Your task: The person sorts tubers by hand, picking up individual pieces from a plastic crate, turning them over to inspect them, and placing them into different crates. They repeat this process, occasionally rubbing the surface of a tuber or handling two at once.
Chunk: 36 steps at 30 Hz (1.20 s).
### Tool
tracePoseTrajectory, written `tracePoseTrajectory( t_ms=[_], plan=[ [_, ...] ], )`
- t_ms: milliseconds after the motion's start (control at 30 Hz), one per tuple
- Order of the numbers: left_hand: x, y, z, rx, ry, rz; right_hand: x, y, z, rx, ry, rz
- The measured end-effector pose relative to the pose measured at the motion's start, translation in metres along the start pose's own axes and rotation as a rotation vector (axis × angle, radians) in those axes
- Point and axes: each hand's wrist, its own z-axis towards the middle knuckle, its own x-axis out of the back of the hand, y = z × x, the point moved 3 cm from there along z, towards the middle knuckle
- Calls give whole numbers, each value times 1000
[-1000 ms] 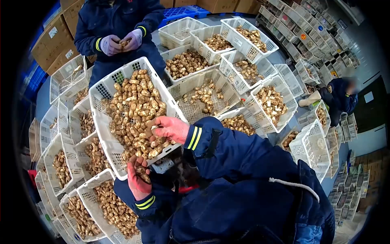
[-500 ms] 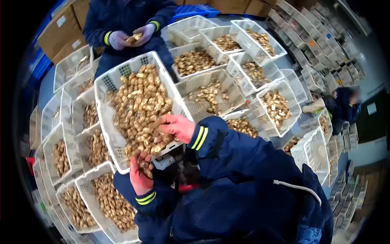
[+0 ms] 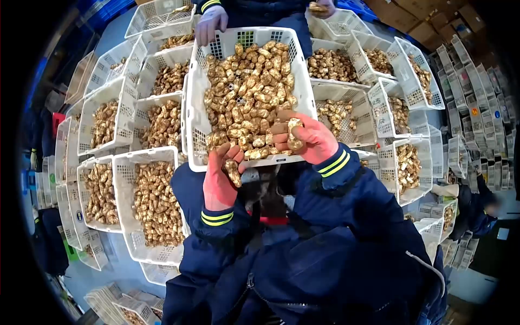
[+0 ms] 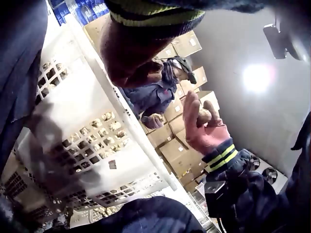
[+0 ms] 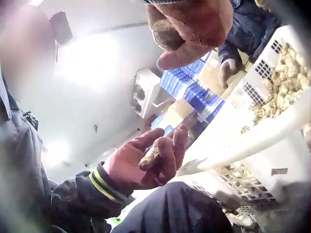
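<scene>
My left hand (image 3: 219,184), in a pink glove with soiled fingers, holds a knobbly brown-and-cream tuber (image 3: 233,173) just off the near rim of a white crate. Its fingers curl round the tuber, as the right wrist view also shows of the left hand (image 5: 133,165). Over the near right corner of the crate (image 3: 302,92), my right hand (image 3: 314,142) grips another tuber (image 3: 294,135) between thumb and fingers. In the left wrist view this right hand (image 4: 206,136) is raised beside the crate wall. A heap of similar tubers (image 3: 249,92) fills much of the crate.
Opposite, a person in dark blue lays one gloved hand (image 3: 211,24) on the far left crate corner and holds a tuber in the other hand (image 3: 323,8). White crates of tubers stand close on the left (image 3: 124,200) and right (image 3: 379,157). Cardboard boxes (image 3: 401,16) stand behind.
The head view has turned, so the crate now sits squarer ahead. My right hand has lifted a tuber off the heap; my left keeps its tuber. The person opposite has parted their hands.
</scene>
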Motion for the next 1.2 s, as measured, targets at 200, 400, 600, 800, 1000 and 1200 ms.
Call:
tracePoseTrajectory(
  t_ms=[200,400,600,800,1000,1200],
  plan=[
    [3,-3,1,70,-23,-30,3,-4,-8,-83,9,-106],
    [6,-5,1,105,-21,-23,13,9,-3,-81,17,-133],
    [5,-3,1,137,19,-65,19,7,-1,-44,45,-110],
    [9,-5,2,108,-66,-104,32,-22,-9,86,270,-127],
    [8,-5,1,116,-58,-63,33,-23,-15,86,198,-189],
    [9,-5,-1,145,-7,-113,27,-25,-18,41,185,-253]
  ],
)
